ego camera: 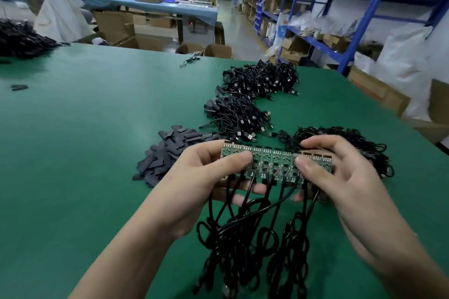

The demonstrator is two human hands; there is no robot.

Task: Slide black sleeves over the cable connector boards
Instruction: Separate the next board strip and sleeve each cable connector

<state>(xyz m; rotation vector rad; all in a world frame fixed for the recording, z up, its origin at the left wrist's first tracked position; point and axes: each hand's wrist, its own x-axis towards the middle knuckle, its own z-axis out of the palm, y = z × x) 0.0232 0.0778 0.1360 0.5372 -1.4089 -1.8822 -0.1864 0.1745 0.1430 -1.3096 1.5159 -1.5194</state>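
A green strip of joined connector boards (273, 161) is held flat between both hands above the green table (97, 141). My left hand (204, 177) grips its left end, thumb on top and fingers underneath. My right hand (340, 172) grips its right end the same way. Several black cables (255, 238) hang from the strip's near edge toward me in coiled loops. A loose heap of flat black sleeves (167, 153) lies on the table just left of my left hand.
Two heaps of coiled USB cables (239, 114) (262, 77) lie beyond the sleeves, another cable heap (359, 145) behind my right hand. A big black pile (21, 39) sits at the far left. Blue shelving (340, 7) and cardboard boxes stand past the table's right edge.
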